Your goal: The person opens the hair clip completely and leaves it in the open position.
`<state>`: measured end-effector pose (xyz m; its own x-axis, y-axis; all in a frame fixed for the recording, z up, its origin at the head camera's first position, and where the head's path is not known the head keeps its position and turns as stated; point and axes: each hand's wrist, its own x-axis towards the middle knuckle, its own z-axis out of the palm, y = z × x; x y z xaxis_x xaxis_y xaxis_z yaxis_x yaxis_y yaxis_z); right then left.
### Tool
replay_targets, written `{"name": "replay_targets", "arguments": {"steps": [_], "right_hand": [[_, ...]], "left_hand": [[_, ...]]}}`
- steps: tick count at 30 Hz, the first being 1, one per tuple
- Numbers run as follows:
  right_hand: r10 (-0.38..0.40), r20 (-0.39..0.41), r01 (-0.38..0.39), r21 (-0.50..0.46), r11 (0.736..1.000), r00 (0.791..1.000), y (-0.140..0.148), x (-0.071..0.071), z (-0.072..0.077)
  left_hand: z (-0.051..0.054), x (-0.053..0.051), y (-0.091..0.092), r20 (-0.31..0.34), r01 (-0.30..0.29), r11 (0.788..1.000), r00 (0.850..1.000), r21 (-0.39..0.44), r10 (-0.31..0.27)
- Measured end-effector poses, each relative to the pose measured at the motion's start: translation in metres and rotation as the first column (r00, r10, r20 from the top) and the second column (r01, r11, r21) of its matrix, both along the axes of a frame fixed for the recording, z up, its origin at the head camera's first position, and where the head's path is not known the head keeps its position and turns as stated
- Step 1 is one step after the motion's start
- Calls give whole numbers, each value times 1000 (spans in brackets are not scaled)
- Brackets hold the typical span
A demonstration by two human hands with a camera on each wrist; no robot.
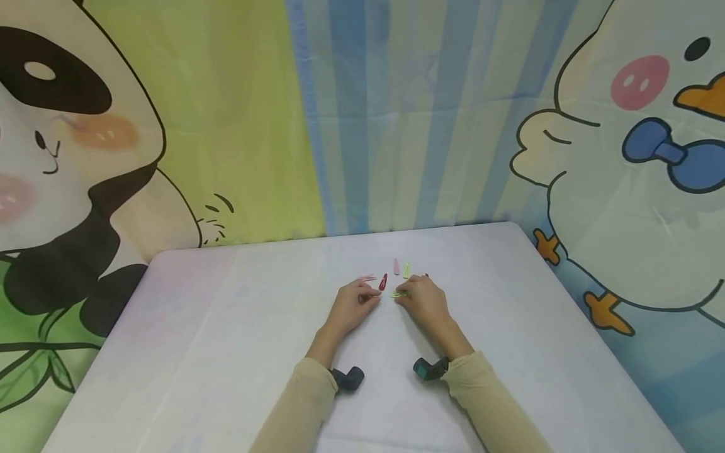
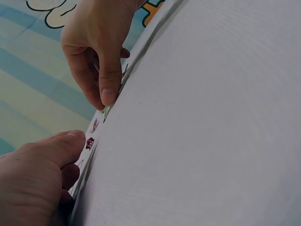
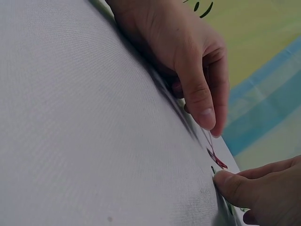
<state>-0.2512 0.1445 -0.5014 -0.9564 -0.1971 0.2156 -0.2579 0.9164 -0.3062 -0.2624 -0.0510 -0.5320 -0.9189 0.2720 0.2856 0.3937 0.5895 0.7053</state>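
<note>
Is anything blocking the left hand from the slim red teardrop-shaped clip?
Nothing visible does. In the head view, the left hand has its fingers close beside the slim red teardrop-shaped clip. The small yellow-green clip at the fingers of the right hand lies farther right, outside that gap.

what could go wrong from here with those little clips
The slim green clip at the fingertips of the right hand could slip, since there is little to grip. The red clip lies between that hand and the left hand, so either might nudge it. The pink clip and second green clip lie close together just beyond; a reaching hand may knock them.
</note>
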Motion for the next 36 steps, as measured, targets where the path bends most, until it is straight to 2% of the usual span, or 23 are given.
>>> {"name": "replay_targets", "arguments": {"steps": [6,11,15,20,26,31,36], "right_hand": [[-12,20,12,7,1000,1000,0,4,1],[-48,37,47,36,998,998,3,9,4],[-78,54,75,45,996,996,5,12,7],[-79,56,77,50,996,995,8,13,8],[-74,45,72,35,997,996,9,12,7],[-80,44,80,16,997,996,10,12,4],[-76,45,78,-29,997,996,9,13,3]], "left_hand": [[0,1,-1,20,-7,1000,1000,-12,7],[-3,3,2,14,14,999,1000,-37,-14],[-2,5,9,-21,39,998,999,-53,-40],[2,7,21,-81,55,991,995,-120,-65],[2,5,30,-99,-4,982,995,-186,-14],[0,3,36,-92,-27,981,996,-193,10],[3,5,40,-72,-56,980,996,-189,43]]}}
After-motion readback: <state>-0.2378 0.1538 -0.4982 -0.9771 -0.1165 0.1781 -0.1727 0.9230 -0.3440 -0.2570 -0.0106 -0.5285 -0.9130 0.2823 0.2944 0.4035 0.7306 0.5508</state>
